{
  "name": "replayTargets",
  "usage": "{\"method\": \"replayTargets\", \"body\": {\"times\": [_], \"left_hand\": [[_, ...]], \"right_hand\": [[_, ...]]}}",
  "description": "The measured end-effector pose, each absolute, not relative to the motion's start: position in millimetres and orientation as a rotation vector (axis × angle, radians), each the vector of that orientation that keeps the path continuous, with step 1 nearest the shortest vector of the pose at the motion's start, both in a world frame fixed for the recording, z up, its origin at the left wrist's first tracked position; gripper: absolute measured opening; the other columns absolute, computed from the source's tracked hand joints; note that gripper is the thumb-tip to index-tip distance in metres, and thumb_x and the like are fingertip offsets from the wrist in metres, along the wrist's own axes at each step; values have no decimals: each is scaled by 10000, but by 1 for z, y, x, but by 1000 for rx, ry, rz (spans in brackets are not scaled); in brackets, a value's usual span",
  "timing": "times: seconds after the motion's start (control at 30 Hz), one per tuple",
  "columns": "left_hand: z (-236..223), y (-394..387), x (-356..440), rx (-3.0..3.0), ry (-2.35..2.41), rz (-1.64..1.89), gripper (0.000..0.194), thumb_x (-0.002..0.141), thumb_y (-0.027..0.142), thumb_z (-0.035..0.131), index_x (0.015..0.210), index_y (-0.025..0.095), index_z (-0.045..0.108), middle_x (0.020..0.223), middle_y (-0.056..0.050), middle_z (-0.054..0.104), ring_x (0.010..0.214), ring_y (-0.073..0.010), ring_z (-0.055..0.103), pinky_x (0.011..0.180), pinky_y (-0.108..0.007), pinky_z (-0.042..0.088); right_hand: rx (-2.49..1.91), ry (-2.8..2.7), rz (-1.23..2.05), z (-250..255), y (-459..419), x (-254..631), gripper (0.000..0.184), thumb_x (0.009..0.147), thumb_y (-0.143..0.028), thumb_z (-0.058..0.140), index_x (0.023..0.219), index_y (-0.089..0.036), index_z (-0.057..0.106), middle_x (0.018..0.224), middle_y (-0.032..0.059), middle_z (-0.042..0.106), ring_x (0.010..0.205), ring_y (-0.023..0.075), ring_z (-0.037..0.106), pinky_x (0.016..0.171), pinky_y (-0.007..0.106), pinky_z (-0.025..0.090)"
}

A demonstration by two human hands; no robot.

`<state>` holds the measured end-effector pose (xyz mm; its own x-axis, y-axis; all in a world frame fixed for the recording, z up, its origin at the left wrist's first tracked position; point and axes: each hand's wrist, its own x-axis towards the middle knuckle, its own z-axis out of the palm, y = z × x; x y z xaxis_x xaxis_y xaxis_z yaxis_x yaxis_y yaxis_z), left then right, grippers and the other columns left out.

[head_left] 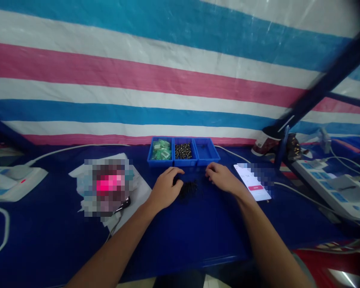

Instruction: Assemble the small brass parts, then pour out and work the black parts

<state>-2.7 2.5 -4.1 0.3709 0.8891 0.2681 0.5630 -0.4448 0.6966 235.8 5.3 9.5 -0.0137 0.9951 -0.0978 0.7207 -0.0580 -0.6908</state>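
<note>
My left hand (165,189) rests palm down on the blue tabletop (195,240), its fingers curled toward a small tangled heap of black pieces (188,189). The fingertips sit at the heap's upper left, and anything inside them is hidden. My right hand (222,178) lies a little farther right, also palm down, with its fingers curled and apart from the heap. Just beyond both hands stands a blue three-compartment parts tray (183,152). Its left compartment holds green packets (161,149), the middle holds small dark-and-brass parts (183,151), and the right shows a few dark bits.
A phone (253,182) with a pixelated screen lies right of my right hand. White sheeting (135,188) under a blurred object lies to the left. Power strips and cables sit at both table sides. A blue strut (324,84) crosses the upper right before a striped tarpaulin (138,76).
</note>
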Motion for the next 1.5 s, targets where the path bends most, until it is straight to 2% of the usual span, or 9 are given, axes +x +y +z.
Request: {"method": "replayTargets", "body": {"times": [0.33, 0.63, 0.77, 0.9, 1.03, 1.13, 1.27, 1.37, 1.5], "left_hand": [[-7, 0, -1, 2170, 1218, 882, 327, 803, 91, 500, 1069, 221, 641, 1092, -32, 696, 1010, -219, 641, 936, -412, 499], [-6, -1, 1, 2176, 1159, 878, 330, 794, 68, 493, 1044, 219, 648, 1079, -26, 679, 991, -191, 640, 922, -363, 508], [-4, -2, 1, 2174, 1155, 909, 268, 831, 97, 506, 1025, 218, 645, 1105, -28, 659, 1002, -192, 625, 931, -368, 496], [0, -3, 1, 2151, 1170, 975, 213, 927, 219, 496, 1098, 220, 623, 1118, -46, 645, 1050, -207, 609, 953, -389, 482], [4, -4, 1, 2156, 1175, 1033, 217, 975, 296, 458, 1100, 217, 617, 1088, -49, 645, 1072, -211, 588, 967, -397, 468], [5, -4, 1, 2172, 1154, 1045, 211, 984, 301, 444, 1022, 209, 630, 1057, -48, 642, 1037, -202, 587, 955, -390, 468], [3, -4, 1, 2181, 1113, 1065, 204, 979, 275, 450, 951, 200, 637, 1048, -50, 636, 1010, -192, 584, 943, -382, 469], [3, -4, 1, 2180, 1096, 1085, 193, 976, 262, 455, 945, 199, 635, 1051, -51, 631, 1009, -187, 582, 945, -377, 468], [5, -4, 0, 2167, 1095, 1133, 163, 970, 248, 472, 953, 196, 626, 1056, -53, 621, 1031, -180, 576, 963, -369, 462]], "right_hand": [[-1587, -1630, 1139, -2, -2, 206, 146, 839, -264, 470, 844, -173, 585, 813, 76, 686, 618, 155, 653, 525, 264, 526], [-1514, -1654, 1234, -2, -4, 201, 100, 838, -238, 489, 865, -184, 568, 831, 58, 676, 630, 145, 654, 545, 261, 543], [-1542, -1739, 1070, 3, -4, 201, 129, 863, -271, 493, 883, -185, 586, 836, 54, 688, 651, 147, 642, 562, 259, 506], [-1460, -1848, 789, 14, -4, 201, 182, 896, -318, 513, 907, -187, 639, 817, 43, 695, 721, 166, 632, 657, 291, 477], [-1326, -1862, 815, 20, -8, 196, 193, 892, -334, 560, 960, -204, 686, 883, 41, 714, 786, 179, 642, 736, 316, 480], [-1290, -1830, 875, 19, -10, 192, 197, 874, -350, 598, 974, -215, 700, 888, 37, 714, 761, 175, 635, 719, 317, 486], [-1288, -1792, 875, 18, -11, 188, 189, 843, -359, 640, 934, -211, 715, 776, 20, 678, 676, 157, 588, 658, 303, 469], [-1278, -1758, 869, 20, -11, 187, 214, 821, -378, 675, 948, -211, 713, 802, 22, 683, 684, 155, 584, 669, 303, 468], [-1279, -1788, 865, 22, -11, 187, 246, 885, -421, 588, 959, -210, 690, 839, 30, 683, 734, 164, 595, 691, 301, 462]]}}
